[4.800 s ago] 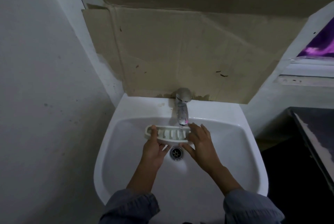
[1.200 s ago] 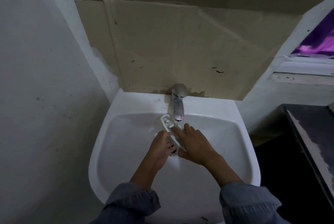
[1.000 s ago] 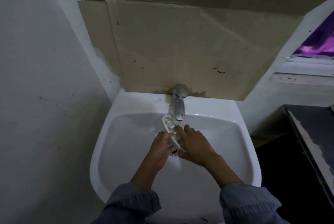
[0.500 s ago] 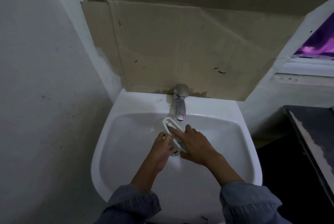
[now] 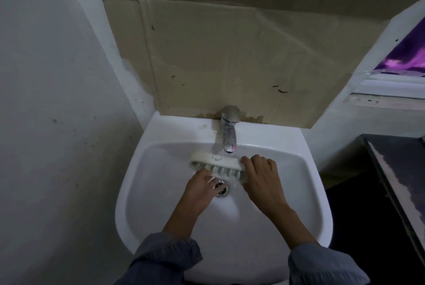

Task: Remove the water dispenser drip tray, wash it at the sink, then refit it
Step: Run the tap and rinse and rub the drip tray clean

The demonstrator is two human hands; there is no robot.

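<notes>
The white slotted drip tray (image 5: 216, 166) lies crosswise under the chrome tap (image 5: 227, 134), tipped on its long edge above the white sink (image 5: 147, 192). My right hand (image 5: 261, 177) grips the tray's right end. My left hand (image 5: 201, 189) holds it from below near the middle, fingers over the drain (image 5: 222, 189). Whether water is running I cannot tell.
Brown cardboard (image 5: 230, 59) covers the wall behind the sink. A plain grey wall (image 5: 57, 123) closes the left side. A dark counter edge (image 5: 395, 181) stands to the right, with a window ledge (image 5: 388, 98) above it.
The tray has turned from pointing away from me to lying crosswise under the tap. My right hand has shifted to its right end; my left stays below.
</notes>
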